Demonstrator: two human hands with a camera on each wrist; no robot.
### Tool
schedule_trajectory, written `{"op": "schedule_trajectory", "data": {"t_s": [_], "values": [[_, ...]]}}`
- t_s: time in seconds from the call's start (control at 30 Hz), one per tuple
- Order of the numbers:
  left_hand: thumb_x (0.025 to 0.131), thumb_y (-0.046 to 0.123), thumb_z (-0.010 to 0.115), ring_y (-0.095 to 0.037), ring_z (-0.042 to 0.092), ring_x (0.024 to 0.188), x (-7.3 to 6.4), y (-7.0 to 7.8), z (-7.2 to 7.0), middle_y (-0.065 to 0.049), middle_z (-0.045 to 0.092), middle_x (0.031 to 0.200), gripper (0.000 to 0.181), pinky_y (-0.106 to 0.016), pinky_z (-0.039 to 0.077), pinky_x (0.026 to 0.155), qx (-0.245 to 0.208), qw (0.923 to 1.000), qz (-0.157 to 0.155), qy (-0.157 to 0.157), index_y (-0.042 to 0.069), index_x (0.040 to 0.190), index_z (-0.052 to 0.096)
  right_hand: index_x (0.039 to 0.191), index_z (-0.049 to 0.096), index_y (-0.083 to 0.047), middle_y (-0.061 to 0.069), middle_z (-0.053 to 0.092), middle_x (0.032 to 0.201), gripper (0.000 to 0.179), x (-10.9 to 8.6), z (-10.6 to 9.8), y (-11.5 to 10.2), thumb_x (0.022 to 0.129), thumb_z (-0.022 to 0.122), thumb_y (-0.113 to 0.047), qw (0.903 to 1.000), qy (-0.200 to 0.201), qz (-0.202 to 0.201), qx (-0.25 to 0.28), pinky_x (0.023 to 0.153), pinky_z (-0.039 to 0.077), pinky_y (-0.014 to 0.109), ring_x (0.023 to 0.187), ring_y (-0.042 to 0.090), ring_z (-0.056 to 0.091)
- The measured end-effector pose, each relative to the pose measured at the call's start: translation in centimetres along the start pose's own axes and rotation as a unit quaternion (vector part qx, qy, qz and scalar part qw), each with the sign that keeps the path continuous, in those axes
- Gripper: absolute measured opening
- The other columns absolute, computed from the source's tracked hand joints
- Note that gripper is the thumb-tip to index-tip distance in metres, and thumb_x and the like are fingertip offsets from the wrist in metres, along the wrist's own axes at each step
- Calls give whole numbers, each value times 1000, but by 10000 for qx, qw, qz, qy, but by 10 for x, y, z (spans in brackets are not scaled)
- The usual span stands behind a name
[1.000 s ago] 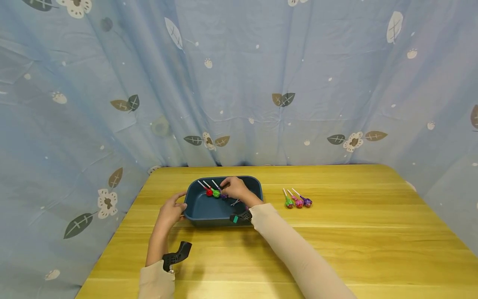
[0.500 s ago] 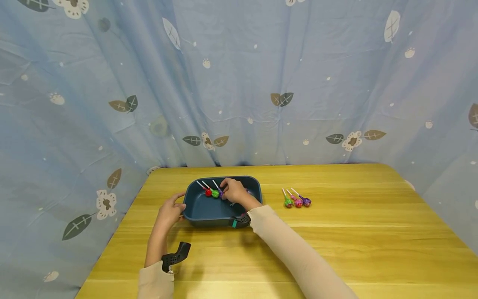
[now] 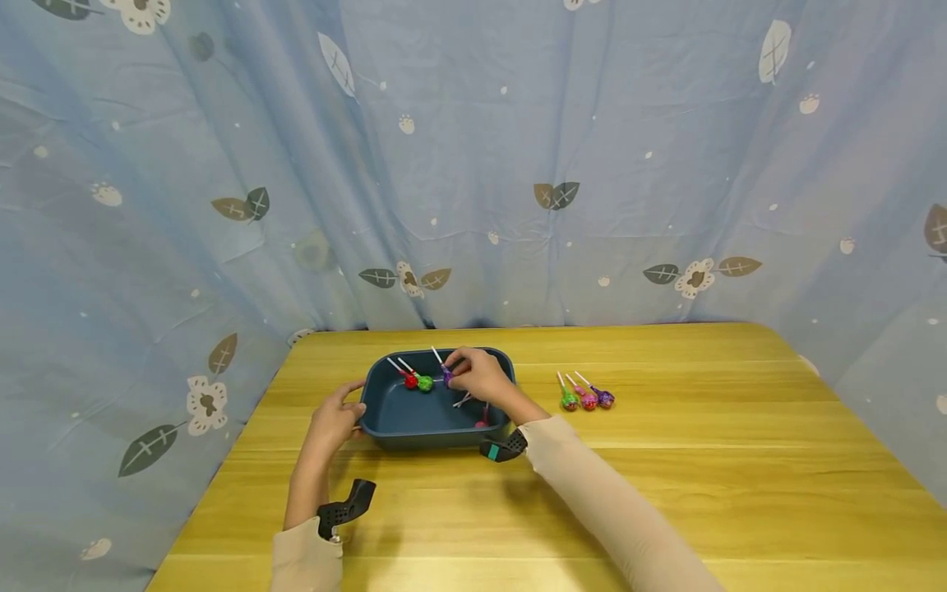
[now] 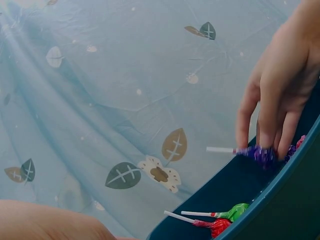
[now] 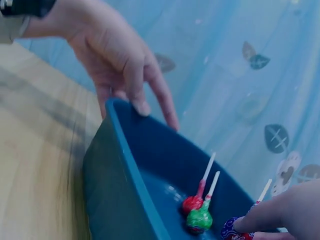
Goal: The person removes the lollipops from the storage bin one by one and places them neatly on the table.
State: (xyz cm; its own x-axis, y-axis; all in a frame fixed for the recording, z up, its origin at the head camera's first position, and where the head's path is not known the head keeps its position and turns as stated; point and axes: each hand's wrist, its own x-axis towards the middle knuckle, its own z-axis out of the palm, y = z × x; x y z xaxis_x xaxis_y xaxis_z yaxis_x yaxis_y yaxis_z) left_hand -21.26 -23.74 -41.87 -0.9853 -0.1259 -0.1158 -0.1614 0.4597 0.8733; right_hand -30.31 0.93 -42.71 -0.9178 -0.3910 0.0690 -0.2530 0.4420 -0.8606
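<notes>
On the left, my left hand (image 3: 330, 419) grips the end rim of a dark blue plastic bin (image 3: 422, 441), thumb over the inside edge. My right hand (image 3: 487, 382) reaches into the bin from the right and pinches a purple lollipop (image 4: 259, 155) by its wrapped head, white stick pointing up and left. Side by side near the back wall inside lie a red lollipop (image 5: 192, 204) and a green lollipop (image 5: 200, 219). A pink lollipop (image 3: 482, 418) lies at the bin's right end, and more white sticks (image 3: 462, 400) show below the right hand, their heads partly hidden.
Right of the bin, a green lollipop (image 3: 569, 401), a pink lollipop (image 3: 588, 402) and a purple lollipop (image 3: 605, 400) lie together on the wooden table (image 3: 703, 460). A blue patterned curtain (image 3: 473, 164) hangs behind the table's back edge.
My right hand has shifted right and slightly up, carrying the purple lollipop away from the red and green ones. The left hand stays on the bin's rim.
</notes>
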Motion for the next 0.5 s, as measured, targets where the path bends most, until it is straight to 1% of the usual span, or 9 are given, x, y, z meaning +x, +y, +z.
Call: {"op": "schedule_trajectory", "data": {"t_s": [0.1, 0.2, 0.27, 0.37, 0.5], "values": [[100, 1, 45, -32, 66, 91, 0, 0, 0, -34, 56, 123, 48, -41, 56, 73, 11, 10000, -8, 26, -1, 147, 36, 112, 66, -5, 9, 66, 95, 26, -10, -7, -2, 87, 70, -3, 9992, 36, -137, 381, 68, 55, 43, 83, 29, 65], [100, 1, 45, -32, 66, 90, 0, 1, 0, -34, 56, 123, 48, -42, 55, 73, 22, 10000, -6, 33, -1, 146, 36, 113, 66, -3, 11, 66, 95, 26, -19, -14, -3, 87, 69, 0, 9976, 148, -237, 635, 73, 54, 49, 83, 27, 64], [100, 1, 45, -32, 66, 89, 0, 1, 0, -34, 56, 123, 48, -42, 55, 73, 22, 10000, -4, 25, -1, 146, 36, 112, 66, -3, 11, 66, 95, 26, -23, -19, -3, 87, 69, 0, 9970, 237, -254, 692, 76, 53, 51, 82, 22, 63], [100, 1, 45, -30, 66, 88, 0, 2, 1, -33, 57, 122, 47, -42, 55, 73, 20, 10000, -12, 16, -1, 146, 36, 113, 66, -3, 12, 65, 97, 26, -29, -26, -2, 87, 69, 1, 9961, 287, -264, 792, 79, 52, 50, 83, 21, 63], [100, 1, 46, -31, 66, 89, -1, 2, 0, -33, 57, 122, 47, -42, 55, 73, 50, 10000, 18, -13, -2, 146, 36, 115, 65, 0, 17, 65, 103, 28, -37, -34, 1, 87, 68, 1, 9943, 346, -339, 948, 80, 53, 44, 90, 27, 63]]}}
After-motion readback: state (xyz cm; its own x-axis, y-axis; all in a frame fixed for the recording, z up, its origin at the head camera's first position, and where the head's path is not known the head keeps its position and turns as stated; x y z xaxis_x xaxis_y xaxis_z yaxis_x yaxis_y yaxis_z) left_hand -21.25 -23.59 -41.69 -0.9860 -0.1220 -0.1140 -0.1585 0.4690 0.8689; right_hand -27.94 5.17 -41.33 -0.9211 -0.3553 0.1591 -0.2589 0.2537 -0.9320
